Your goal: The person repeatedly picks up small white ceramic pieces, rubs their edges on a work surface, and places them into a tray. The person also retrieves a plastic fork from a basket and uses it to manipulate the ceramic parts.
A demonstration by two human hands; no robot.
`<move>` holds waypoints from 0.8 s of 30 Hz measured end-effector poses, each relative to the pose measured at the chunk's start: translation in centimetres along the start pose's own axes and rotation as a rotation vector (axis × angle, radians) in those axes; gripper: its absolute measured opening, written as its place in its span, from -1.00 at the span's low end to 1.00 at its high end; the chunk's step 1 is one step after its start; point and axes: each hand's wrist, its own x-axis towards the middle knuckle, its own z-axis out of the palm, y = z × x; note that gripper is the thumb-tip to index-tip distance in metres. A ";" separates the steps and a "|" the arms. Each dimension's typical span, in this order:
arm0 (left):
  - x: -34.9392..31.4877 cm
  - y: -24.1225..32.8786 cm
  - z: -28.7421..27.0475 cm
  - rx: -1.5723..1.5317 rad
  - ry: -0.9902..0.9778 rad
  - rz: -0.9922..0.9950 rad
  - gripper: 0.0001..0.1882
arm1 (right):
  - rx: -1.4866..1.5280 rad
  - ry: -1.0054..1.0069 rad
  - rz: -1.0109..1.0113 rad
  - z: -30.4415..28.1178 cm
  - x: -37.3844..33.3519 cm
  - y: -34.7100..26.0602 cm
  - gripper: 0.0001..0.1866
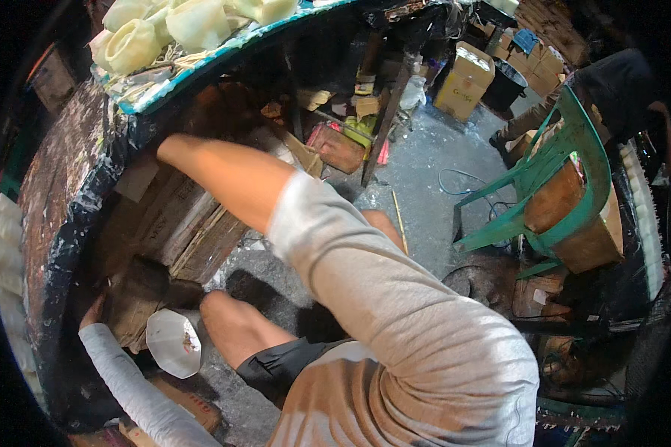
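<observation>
Reaching down the left side, my left hand (pixel 94 316) shows only in part beside a dark brown block-like thing (pixel 138 294); its fingers are lost in shadow. My right arm stretches across to the left and runs into the dark below the table edge, where the right hand is hidden. Close to my knee, a white octagonal dish (pixel 173 343) holds some brown bits. Brown cardboard (pixel 173 208) lies on the floor beneath my right forearm.
Pale cream cup-like pieces (pixel 197 26) stand on a turquoise-edged table (pixel 175 86). At right are a green plastic chair (pixel 574 179), a carton (pixel 464 80) and a dark bucket (pixel 505 83). A person's dark-clothed leg (pixel 533 119) shows behind the chair. A red-brown slab (pixel 337 147) lies farther off.
</observation>
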 end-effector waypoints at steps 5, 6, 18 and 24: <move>-0.8 0.4 -0.2 0.006 0.001 0.009 -0.37 | 0.083 0.794 -0.414 5.9 -12.8 2.8 -0.31; -1.2 0.5 -0.2 0.011 -0.003 0.008 -0.37 | 0.190 0.710 -0.314 7.8 -15.1 4.5 -0.39; -3.6 1.3 -1.6 0.051 -0.090 0.042 -0.29 | 2.035 0.589 0.258 16.5 -23.3 19.5 -0.55; -7.0 2.0 -5.5 0.068 -0.361 0.025 -0.26 | 2.239 0.366 0.519 14.4 -26.3 15.1 -0.43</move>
